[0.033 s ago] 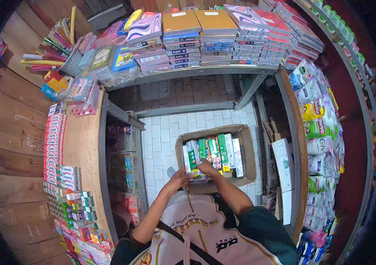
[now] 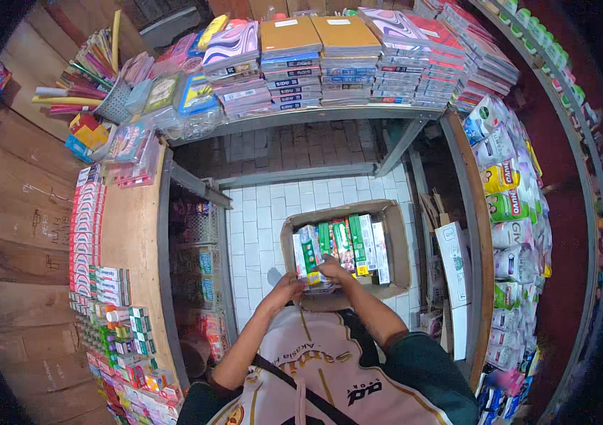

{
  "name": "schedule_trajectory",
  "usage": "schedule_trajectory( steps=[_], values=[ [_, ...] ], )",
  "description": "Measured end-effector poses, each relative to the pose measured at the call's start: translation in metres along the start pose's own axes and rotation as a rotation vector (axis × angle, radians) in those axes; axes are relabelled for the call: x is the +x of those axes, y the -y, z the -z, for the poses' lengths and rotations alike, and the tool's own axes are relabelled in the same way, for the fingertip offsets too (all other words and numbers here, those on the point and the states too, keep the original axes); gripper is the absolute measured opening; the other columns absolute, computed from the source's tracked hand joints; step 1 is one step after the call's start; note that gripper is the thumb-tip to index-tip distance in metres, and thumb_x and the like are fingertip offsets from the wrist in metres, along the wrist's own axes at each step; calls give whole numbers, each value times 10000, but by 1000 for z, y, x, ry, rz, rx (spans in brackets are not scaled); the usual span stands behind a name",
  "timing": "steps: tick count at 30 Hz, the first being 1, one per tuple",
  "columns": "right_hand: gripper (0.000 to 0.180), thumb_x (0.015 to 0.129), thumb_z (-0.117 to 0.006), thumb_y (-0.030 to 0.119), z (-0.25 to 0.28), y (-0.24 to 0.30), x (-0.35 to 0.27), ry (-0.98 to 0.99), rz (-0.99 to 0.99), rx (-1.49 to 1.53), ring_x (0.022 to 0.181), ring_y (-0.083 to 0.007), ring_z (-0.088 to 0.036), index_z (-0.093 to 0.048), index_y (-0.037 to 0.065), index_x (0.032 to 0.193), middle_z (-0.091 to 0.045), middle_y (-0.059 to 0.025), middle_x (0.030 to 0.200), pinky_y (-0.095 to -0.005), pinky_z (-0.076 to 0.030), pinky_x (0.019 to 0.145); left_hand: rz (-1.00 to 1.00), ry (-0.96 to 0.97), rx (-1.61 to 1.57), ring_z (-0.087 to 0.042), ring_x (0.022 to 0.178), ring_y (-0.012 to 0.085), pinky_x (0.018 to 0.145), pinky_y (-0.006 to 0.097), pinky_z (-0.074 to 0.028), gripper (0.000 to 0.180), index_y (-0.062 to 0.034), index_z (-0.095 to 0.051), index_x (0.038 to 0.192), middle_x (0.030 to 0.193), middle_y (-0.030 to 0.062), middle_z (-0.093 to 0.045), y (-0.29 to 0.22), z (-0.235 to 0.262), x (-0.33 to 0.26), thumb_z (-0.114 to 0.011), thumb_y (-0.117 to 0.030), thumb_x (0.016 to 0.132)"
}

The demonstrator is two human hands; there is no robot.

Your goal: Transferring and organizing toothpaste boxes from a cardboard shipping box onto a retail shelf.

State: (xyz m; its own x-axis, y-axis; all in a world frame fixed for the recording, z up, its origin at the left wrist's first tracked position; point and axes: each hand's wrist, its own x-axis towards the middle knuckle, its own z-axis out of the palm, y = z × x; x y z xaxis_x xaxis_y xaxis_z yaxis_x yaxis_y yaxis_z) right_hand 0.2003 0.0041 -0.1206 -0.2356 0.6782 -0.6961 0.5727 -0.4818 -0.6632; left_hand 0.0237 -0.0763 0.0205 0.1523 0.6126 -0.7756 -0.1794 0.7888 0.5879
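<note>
An open cardboard box (image 2: 403, 248) sits on the white tiled floor in front of me, holding several slim cartons in green, white and red. At its left end is a green and white carton (image 2: 308, 253), gripped between my two hands. My left hand (image 2: 287, 289) has its fingers closed at the carton's near left edge, over the box's near left corner. My right hand (image 2: 332, 269) closes on the carton's right side, fingers bent. A white carton (image 2: 381, 253) stands at the box's right end. My fingers partly cover the near end of the held carton.
Wooden counters surround me. Stacked books (image 2: 291, 71) line the far counter. On the left counter (image 2: 131, 212) stand rows of small boxes (image 2: 87, 234) and bottles. Plastic packs (image 2: 510, 241) fill the right side. White cardboard (image 2: 451, 258) leans below the right counter.
</note>
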Motion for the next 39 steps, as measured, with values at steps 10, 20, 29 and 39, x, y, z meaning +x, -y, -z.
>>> schedule_trajectory(
  steps=[10,20,29,39],
  values=[
    [536,759,-748,117,43,65,-143,90,481,243,913,-168,-592,-428,74,1187,-568,-74,1033,-325,-506,781,-274,80,47,-562,1003,192,867,321,-468,732,35,-288,1310,1145,137,-543,-34,-31,0,-731,-227,789],
    [333,837,-609,144,11,45,-32,64,478,88,778,-127,-590,-527,2,1126,-615,-81,936,-265,-488,634,-383,-194,-290,-614,833,183,742,304,-507,422,-8,-474,1124,947,76,-607,-36,3,-30,-611,65,731],
    [930,766,-600,257,-64,20,83,-106,-111,-109,974,-333,-566,-11,-117,1380,-546,-291,1089,-360,-442,837,-345,-71,-479,-591,1045,298,885,387,-507,636,30,-390,1291,1189,191,-556,-25,38,-46,-464,45,660],
    [796,681,-608,279,-75,-14,99,16,-268,-279,1129,-391,-530,-295,-170,1259,-496,-319,1227,-397,-416,980,-426,6,-604,-557,1104,336,923,428,-493,708,11,-302,1354,1310,222,-475,-20,56,-56,-443,60,662]
  ],
)
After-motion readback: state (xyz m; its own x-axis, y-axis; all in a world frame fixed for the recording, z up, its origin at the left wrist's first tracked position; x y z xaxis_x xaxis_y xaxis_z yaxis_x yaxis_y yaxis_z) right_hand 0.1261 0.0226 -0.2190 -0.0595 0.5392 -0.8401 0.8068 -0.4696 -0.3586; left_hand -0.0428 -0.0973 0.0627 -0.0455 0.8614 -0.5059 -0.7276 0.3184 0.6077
